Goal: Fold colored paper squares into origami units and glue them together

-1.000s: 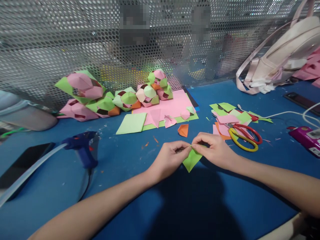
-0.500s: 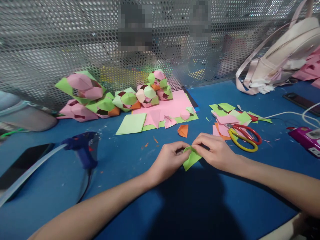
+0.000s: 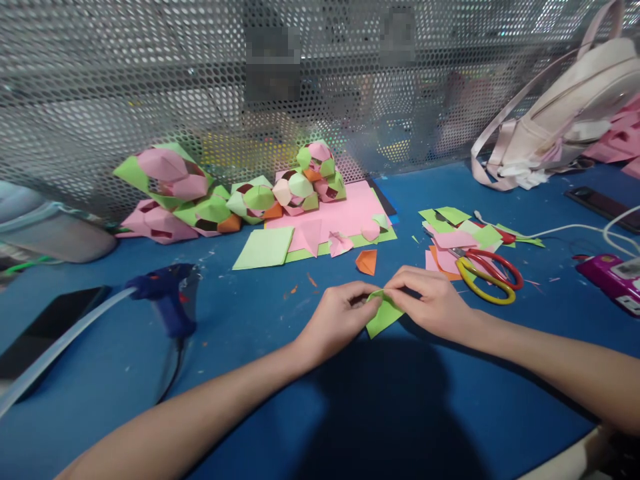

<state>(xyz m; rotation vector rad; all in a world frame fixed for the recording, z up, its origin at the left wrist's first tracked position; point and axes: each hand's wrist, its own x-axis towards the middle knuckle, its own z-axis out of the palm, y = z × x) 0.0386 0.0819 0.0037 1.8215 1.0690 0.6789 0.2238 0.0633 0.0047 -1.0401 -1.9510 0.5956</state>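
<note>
Between my two hands is a small piece of green paper (image 3: 384, 319), creased and partly hidden by my fingers. My left hand (image 3: 344, 315) pinches its upper left side between thumb and fingers. On the upper right side, my right hand (image 3: 425, 299) pinches it too, its fingertips close to those of the left. Just beyond the hands lies a folded orange paper piece (image 3: 367, 262). Scissors (image 3: 486, 275) with one red and one yellow handle rest on paper scraps to the right of my right hand.
Folded pink and green paper balls (image 3: 253, 200) line the mesh panel (image 3: 200, 80). A light green paper stack (image 3: 264, 248) lies before them. At left are a blue glue gun (image 3: 167, 300) and a phone (image 3: 50, 327). A purple power strip (image 3: 613, 280) and a backpack (image 3: 565, 113) sit at right.
Both hands keep their pinch on the green paper, whose lower tip sits very slightly higher. The view has shifted a little; nothing else visibly moved.
</note>
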